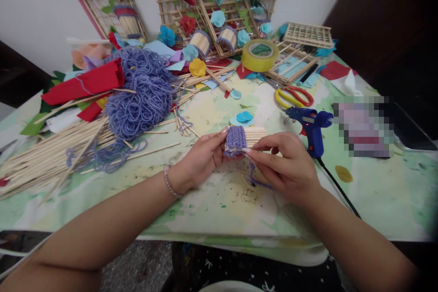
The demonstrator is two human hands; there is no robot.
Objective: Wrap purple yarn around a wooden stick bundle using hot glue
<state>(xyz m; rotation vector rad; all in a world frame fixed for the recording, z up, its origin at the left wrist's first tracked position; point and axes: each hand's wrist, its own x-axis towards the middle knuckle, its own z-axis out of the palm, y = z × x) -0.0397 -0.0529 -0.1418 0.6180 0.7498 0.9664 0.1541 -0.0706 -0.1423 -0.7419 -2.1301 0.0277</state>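
A small bundle of wooden sticks point(256, 135), wrapped at its left part in purple yarn point(235, 139), is held up over the table between both hands. My left hand point(208, 153) grips the wrapped end with thumb and fingers. My right hand point(287, 162) is closed at the bundle's lower right edge, its fingertips pinching by the yarn's border; the exact spot is partly hidden. A loose yarn tail point(252, 175) hangs below toward my right palm. Just behind the bundle lies a blue paper flower point(244, 117).
A blue glue gun point(311, 125) with a black cord stands right of my right hand. Behind are scissors point(294, 96) and yellow tape point(260, 55). Left lie a purple yarn heap point(140, 91) and loose sticks point(44, 164). Stick lattices with paper flowers point(219, 4) lean on the wall.
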